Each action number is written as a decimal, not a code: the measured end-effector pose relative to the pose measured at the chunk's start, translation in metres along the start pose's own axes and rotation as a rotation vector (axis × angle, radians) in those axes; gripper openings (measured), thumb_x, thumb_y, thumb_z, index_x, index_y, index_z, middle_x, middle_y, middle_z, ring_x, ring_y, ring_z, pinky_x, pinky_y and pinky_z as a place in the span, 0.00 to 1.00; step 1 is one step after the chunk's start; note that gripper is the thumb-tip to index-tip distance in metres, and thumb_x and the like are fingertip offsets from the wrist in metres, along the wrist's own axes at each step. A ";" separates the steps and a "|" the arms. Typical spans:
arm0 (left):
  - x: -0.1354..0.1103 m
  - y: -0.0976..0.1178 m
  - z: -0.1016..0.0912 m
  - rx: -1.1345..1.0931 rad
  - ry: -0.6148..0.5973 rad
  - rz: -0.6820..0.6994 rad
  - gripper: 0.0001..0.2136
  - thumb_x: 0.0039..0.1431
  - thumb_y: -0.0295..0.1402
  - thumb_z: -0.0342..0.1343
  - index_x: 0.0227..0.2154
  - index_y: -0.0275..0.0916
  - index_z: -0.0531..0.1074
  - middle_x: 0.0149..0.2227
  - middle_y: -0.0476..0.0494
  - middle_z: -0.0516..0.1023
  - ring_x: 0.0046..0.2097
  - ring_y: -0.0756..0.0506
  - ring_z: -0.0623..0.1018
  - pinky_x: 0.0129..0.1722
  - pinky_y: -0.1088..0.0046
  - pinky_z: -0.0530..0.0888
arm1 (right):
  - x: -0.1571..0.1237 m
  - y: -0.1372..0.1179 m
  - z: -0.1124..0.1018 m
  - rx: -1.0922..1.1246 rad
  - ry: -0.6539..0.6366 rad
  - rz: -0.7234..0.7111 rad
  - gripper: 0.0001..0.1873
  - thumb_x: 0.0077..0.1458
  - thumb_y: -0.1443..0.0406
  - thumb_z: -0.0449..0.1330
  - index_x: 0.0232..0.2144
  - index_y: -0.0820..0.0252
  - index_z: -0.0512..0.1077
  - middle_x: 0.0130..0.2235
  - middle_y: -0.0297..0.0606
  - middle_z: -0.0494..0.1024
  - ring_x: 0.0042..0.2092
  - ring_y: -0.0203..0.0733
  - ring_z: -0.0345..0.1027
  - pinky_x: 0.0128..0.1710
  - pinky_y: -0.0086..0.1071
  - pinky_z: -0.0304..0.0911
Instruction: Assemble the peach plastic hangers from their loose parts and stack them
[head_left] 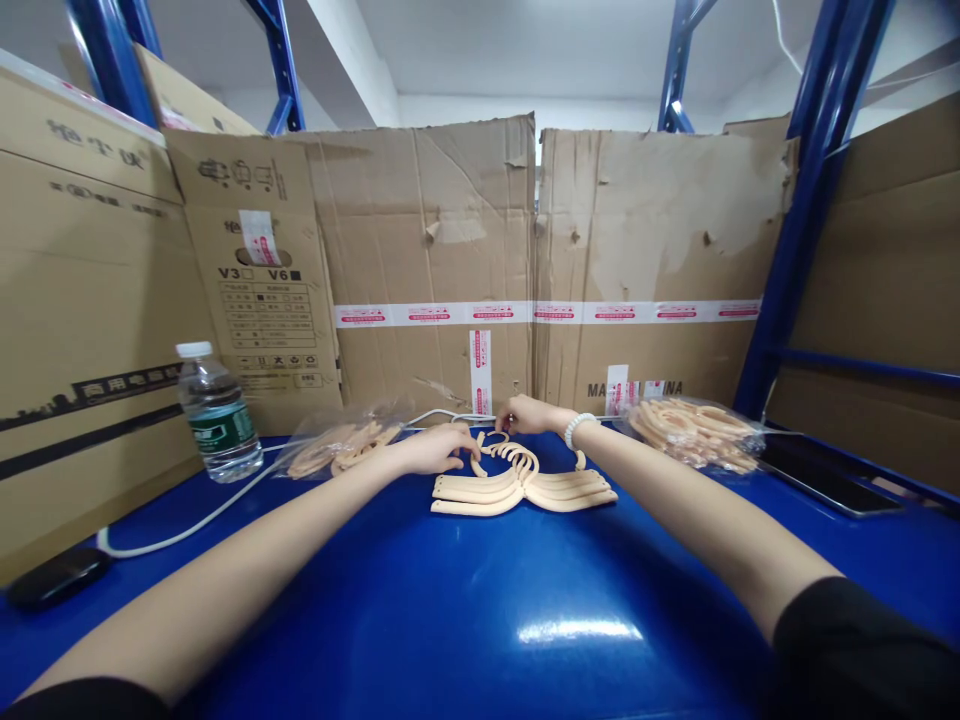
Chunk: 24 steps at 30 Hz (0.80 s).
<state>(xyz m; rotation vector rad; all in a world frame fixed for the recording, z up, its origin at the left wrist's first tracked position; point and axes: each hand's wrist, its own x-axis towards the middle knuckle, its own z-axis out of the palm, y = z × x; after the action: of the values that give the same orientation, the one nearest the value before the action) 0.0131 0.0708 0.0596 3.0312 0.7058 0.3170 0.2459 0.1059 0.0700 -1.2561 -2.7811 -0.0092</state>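
Two fanned rows of beige curved pieces lie on the blue tabletop, a left row [476, 492] and a right row [574, 490]. They have small holes near their outer ends, and their hooked ends bunch together in the middle. Just behind the left row, my left hand [435, 448] has its fingers bent down onto a loose beige curved piece [478, 462]. My right hand [531, 414], with a white coiled band on the wrist, reaches farther back. Its fingers are pinched at another curved piece [495, 437], partly hidden. One more curved end [580, 459] shows beneath my right forearm.
Clear plastic bags of similar pieces lie at left [330, 445] and right [694, 430]. A water bottle [217, 420], a black object [60, 577] and a white cable [187, 530] are at left. A phone [829, 475] lies at right. Cardboard [435, 240] walls the back.
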 end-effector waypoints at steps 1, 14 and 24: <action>-0.001 0.000 0.000 -0.009 0.004 0.003 0.15 0.49 0.19 0.55 0.38 0.42 0.77 0.37 0.46 0.74 0.34 0.47 0.75 0.37 0.74 0.70 | 0.002 0.000 0.003 -0.009 -0.012 -0.012 0.08 0.58 0.65 0.61 0.38 0.64 0.74 0.37 0.36 0.78 0.40 0.39 0.72 0.44 0.38 0.67; 0.000 -0.008 0.018 -0.109 0.057 0.050 0.10 0.53 0.20 0.54 0.33 0.41 0.75 0.37 0.47 0.73 0.40 0.46 0.75 0.41 0.73 0.69 | 0.008 -0.003 0.021 -0.042 0.031 0.002 0.10 0.59 0.61 0.59 0.36 0.65 0.73 0.36 0.36 0.76 0.37 0.38 0.71 0.40 0.37 0.68; -0.012 0.004 0.009 -0.162 0.322 -0.001 0.10 0.62 0.23 0.44 0.36 0.38 0.71 0.35 0.45 0.74 0.32 0.49 0.75 0.34 0.72 0.72 | -0.021 -0.008 -0.007 0.143 0.405 0.147 0.04 0.57 0.69 0.57 0.34 0.65 0.71 0.27 0.34 0.74 0.28 0.34 0.67 0.31 0.28 0.61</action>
<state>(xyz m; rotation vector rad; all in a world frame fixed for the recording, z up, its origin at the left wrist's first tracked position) 0.0064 0.0623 0.0490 2.8537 0.6566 0.8328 0.2543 0.0847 0.0759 -1.2567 -2.3026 -0.0484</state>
